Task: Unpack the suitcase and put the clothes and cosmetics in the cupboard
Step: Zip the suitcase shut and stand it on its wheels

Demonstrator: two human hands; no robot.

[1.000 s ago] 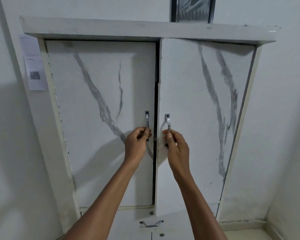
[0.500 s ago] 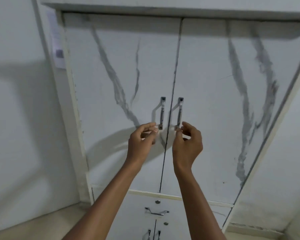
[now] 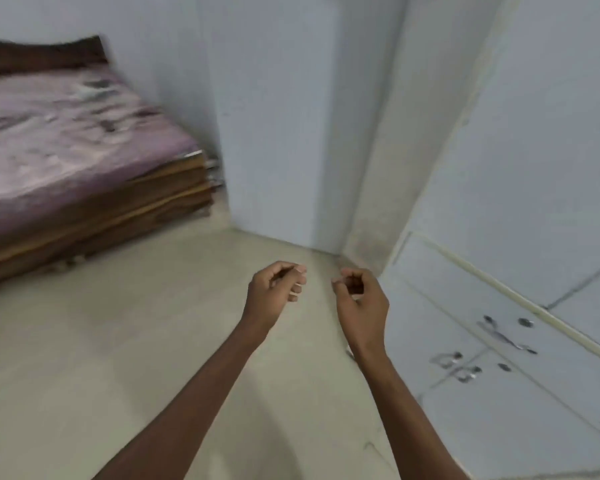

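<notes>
Bed (image 3: 66, 140) has a pinkish-purple cover with blurry white and dark patches, sitting on a brown wood frame with lighter stripes. Floor (image 3: 118, 341) is plain beige, walls (image 3: 274, 98) pale grey-white. Cupboard (image 3: 499, 393) is white with silvery handles (image 3: 459, 367).

Dim, flat indoor light, no glare. Whole frame smeared w/ motion blur: bed (image 3: 66, 147) far left of left hand (image 3: 274, 292) streaky, cupboard (image 3: 499, 341) handles beside right hand (image 3: 359, 299) doubled. Soft arm shadow on floor (image 3: 118, 341) below hands. Wide-angle bend at edges.
</notes>
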